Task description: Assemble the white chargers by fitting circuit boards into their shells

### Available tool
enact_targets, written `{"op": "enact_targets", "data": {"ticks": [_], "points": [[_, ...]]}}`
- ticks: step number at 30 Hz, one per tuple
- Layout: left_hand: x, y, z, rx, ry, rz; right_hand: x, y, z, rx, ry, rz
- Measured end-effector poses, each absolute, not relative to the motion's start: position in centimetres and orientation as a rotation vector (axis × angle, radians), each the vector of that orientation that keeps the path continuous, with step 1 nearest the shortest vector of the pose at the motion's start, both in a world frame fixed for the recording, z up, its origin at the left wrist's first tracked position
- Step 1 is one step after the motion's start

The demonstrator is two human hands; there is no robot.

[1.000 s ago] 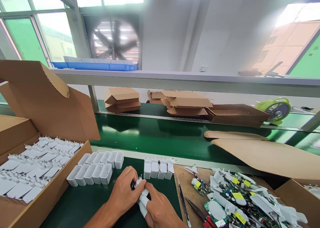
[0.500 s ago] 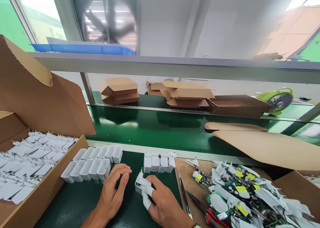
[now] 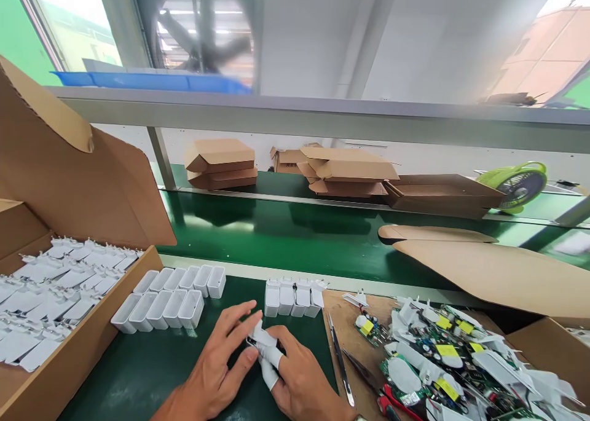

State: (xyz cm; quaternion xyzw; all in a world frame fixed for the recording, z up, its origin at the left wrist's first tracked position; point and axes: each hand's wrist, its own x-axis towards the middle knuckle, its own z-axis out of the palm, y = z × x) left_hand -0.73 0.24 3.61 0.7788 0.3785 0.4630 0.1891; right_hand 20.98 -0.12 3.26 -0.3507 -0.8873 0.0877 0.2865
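My right hand (image 3: 299, 372), with white covers on some fingertips, grips a small white plug adapter (image 3: 260, 335) low over the green mat. My left hand (image 3: 224, 353) has its fingers and thumb closed on the adapter's left side, so much of it is hidden. Up and left of the hands, two rows of open white plastic cases (image 3: 190, 309) sit on the mat. Behind my right hand stands a short row of white adapters (image 3: 294, 298) with pins on top.
An open carton (image 3: 138, 273) of white adapters stands at left. On brown cardboard at right lie tweezers (image 3: 341, 359), red-handled pliers (image 3: 385, 402) and a heap of circuit boards with white covers (image 3: 442, 353). Behind runs a green belt (image 3: 276, 230); flat boxes (image 3: 345, 163) sit beyond it.
My left hand has moved right and its fingers have closed on the adapter. My right hand keeps its grip in nearly the same place. The view has shifted slightly.
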Motion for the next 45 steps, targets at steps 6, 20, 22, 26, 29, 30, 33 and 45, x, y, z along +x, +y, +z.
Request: {"op": "enact_targets", "data": {"ticks": [6, 20, 22, 26, 29, 30, 33, 45], "points": [[0.3, 0.0, 3.2, 2.021, 1.199, 1.412, 20.7, -0.6, 3.2, -0.995, -2.189, 0.393], [-0.1, 0.0, 3.7, 1.929, 1.144, 1.407, 20.7, -0.6, 3.5, -0.975, -2.267, 0.452], [-0.2, 0.1, 3.6, 1.943, 1.131, 1.388, 20.6, -0.6, 3.2, -0.967, -2.208, 0.470], [-0.3, -0.4, 2.9, 2.030, 1.056, 1.314, 20.2, -0.5, 3.0, -1.007, -1.855, 0.826], [0.2, -1.0, 2.0, 2.151, 1.059, 1.314, 19.6, -0.6, 3.1, -0.991, -1.429, 1.328], [0.4, -1.2, 1.8, 2.182, 1.058, 1.343, 19.4, -0.8, 3.1, -0.966, -1.324, 1.454], [1.2, -1.5, 1.6, 2.224, 1.030, 1.448, 18.8, -1.1, 2.9, -0.923, -1.138, 1.626], [1.7, -1.0, 2.9, 2.222, 1.035, 1.539, 18.8, -1.0, 3.3, -0.987, -1.177, 1.584]]}}
